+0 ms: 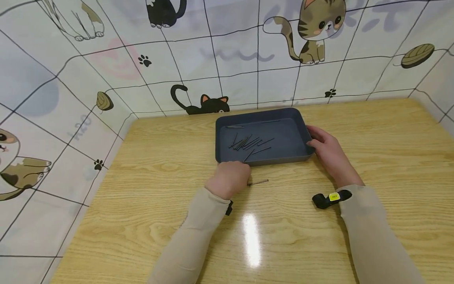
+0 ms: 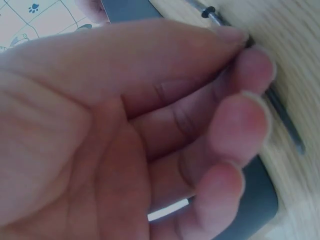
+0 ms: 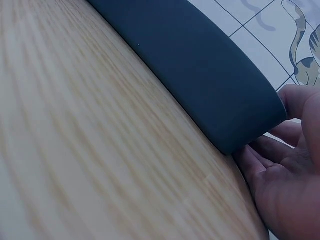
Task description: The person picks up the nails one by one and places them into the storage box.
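A dark grey tray (image 1: 262,161) sits at the middle back of the wooden table, with several thin nails (image 1: 248,142) loose in it. My left hand (image 1: 234,175) is curled on the table just in front of the tray. Its thumb and fingertips (image 2: 245,45) pinch one end of a single nail (image 1: 259,182) that lies on the wood and points right. The nail's shaft (image 2: 282,122) runs past my fingers. My right hand (image 1: 313,138) holds the tray's right wall near its front corner (image 3: 200,65), fingers (image 3: 262,157) behind it.
A cat-print cloth wall (image 1: 106,79) closes off the back and left of the table (image 1: 142,221). A black strap with a yellow tag (image 1: 331,198) is on my right wrist. Bare wood lies left, right and in front of the tray.
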Tool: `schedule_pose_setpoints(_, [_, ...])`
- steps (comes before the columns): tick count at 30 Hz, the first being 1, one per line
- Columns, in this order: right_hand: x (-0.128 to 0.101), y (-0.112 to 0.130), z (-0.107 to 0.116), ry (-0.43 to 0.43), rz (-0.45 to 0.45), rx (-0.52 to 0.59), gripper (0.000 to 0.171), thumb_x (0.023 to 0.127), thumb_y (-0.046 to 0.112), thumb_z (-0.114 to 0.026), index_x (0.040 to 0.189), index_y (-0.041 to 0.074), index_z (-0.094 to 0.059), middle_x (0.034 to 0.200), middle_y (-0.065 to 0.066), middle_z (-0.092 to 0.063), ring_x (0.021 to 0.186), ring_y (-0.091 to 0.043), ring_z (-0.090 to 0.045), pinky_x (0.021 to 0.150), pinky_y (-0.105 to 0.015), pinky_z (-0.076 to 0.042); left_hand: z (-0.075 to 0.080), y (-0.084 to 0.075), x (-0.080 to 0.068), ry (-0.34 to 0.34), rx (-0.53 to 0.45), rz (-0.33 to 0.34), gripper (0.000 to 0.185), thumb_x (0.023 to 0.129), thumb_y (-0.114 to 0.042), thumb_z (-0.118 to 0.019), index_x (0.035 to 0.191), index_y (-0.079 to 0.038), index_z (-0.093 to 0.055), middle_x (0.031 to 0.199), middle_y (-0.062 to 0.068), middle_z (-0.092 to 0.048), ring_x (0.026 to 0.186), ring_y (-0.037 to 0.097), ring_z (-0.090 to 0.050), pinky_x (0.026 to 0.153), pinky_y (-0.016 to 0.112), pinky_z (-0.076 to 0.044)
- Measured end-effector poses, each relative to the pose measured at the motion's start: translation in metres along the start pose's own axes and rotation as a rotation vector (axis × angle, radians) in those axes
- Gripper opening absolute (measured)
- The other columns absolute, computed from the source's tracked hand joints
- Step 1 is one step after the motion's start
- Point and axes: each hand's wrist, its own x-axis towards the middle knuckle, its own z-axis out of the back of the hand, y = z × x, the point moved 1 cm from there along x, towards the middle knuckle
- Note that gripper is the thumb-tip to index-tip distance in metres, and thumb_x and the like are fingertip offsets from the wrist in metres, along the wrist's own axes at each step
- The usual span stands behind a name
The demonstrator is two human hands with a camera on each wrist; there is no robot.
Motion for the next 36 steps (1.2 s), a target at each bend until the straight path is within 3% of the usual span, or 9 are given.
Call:
schedule_pose_setpoints(10, [0.000, 0.002, 0.002, 0.001, -0.007, 0.016, 0.050, 0.092, 0.011, -0.041, 0.140, 0.015, -0.029, 0.143, -0.008, -0.027, 0.128, -0.017, -0.028, 0.099, -0.036, -0.028, 0.000, -0.007, 0.002, 0.051, -0.035, -0.038, 0.021, 0.086, -0.014, -0.052, 0.065, -0.018, -0.055, 0.067, -0.005, -0.055, 0.060, 0.012, -0.046, 0.052, 0.031, -0.041])
schedule_pose_setpoints(15, [0.001, 0.004, 0.002, -0.001, -0.003, 0.003, 0.049, 0.092, 0.011, -0.041, 0.140, 0.014, -0.030, 0.143, -0.008, -0.028, 0.127, -0.017, -0.029, 0.097, -0.030, -0.030, 0.003, -0.005, 0.001, 0.039, -0.111, -0.052, 0.020, 0.086, -0.017, -0.053, 0.066, -0.019, -0.049, 0.062, -0.006, -0.043, 0.056, 0.011, -0.039, 0.048, 0.028, -0.033])
schedule_pose_setpoints(19, [0.002, 0.005, 0.002, 0.004, 0.002, 0.013, 0.050, 0.092, 0.009, -0.041, 0.140, 0.013, -0.029, 0.142, -0.009, -0.028, 0.127, -0.018, -0.029, 0.096, -0.027, -0.031, 0.009, 0.000, -0.001, -0.020, -0.224, -0.080, 0.015, 0.085, -0.019, -0.053, 0.071, -0.019, -0.048, 0.061, -0.007, -0.040, 0.053, 0.009, -0.037, 0.047, 0.025, -0.028])
schedule_pose_setpoints(23, [0.001, 0.004, 0.003, 0.007, -0.006, 0.010, 0.050, 0.092, 0.010, -0.041, 0.140, 0.014, -0.029, 0.143, -0.008, -0.027, 0.129, -0.018, -0.027, 0.100, -0.034, -0.028, 0.019, 0.006, -0.003, -0.082, -0.285, -0.105, 0.010, 0.087, -0.017, -0.049, 0.076, -0.018, -0.051, 0.062, -0.006, -0.047, 0.053, 0.008, -0.042, 0.049, 0.023, -0.031])
schedule_pose_setpoints(28, [-0.001, 0.002, 0.004, 0.002, -0.017, -0.008, 0.050, 0.093, 0.012, -0.041, 0.141, 0.015, -0.028, 0.144, -0.008, -0.025, 0.130, -0.020, -0.025, 0.101, -0.042, -0.024, 0.032, 0.009, -0.004, -0.144, -0.306, -0.119, 0.009, 0.089, -0.019, -0.048, 0.081, -0.021, -0.053, 0.063, -0.007, -0.051, 0.054, 0.008, -0.045, 0.050, 0.024, -0.036])
schedule_pose_setpoints(36, [0.000, 0.001, 0.001, 0.003, -0.014, -0.004, 0.050, 0.092, 0.011, -0.042, 0.140, 0.014, -0.029, 0.143, -0.009, -0.027, 0.129, -0.020, -0.026, 0.101, -0.042, -0.025, 0.048, 0.004, -0.005, -0.282, -0.320, -0.157, 0.011, 0.090, -0.021, -0.048, 0.088, -0.024, -0.058, 0.069, -0.012, -0.054, 0.058, 0.006, -0.048, 0.052, 0.023, -0.040])
